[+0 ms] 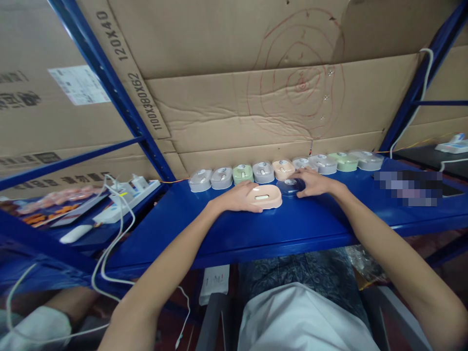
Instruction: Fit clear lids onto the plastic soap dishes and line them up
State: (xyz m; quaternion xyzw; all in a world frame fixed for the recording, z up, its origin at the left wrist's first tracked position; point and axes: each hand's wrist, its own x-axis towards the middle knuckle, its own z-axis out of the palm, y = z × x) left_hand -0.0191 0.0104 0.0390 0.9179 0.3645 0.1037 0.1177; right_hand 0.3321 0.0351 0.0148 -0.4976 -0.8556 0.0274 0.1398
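My left hand (237, 197) rests on the blue shelf (226, 229) and grips the left end of a peach oval case (266, 196). My right hand (314, 183) lies just right of it, fingers on a dark blue round-edged case (290, 186) that touches the peach one. Behind both hands, a row of several small cases (272, 170) in grey, green, peach and white lines the back of the shelf against cardboard.
Cardboard sheets (256, 97) wall the back. Blue rack posts (120, 92) slant at left and right. A white power strip (127, 197) with cables lies on the left shelf. A blurred patch (409, 185) sits at right, and another person's arm (54, 302) shows low left.
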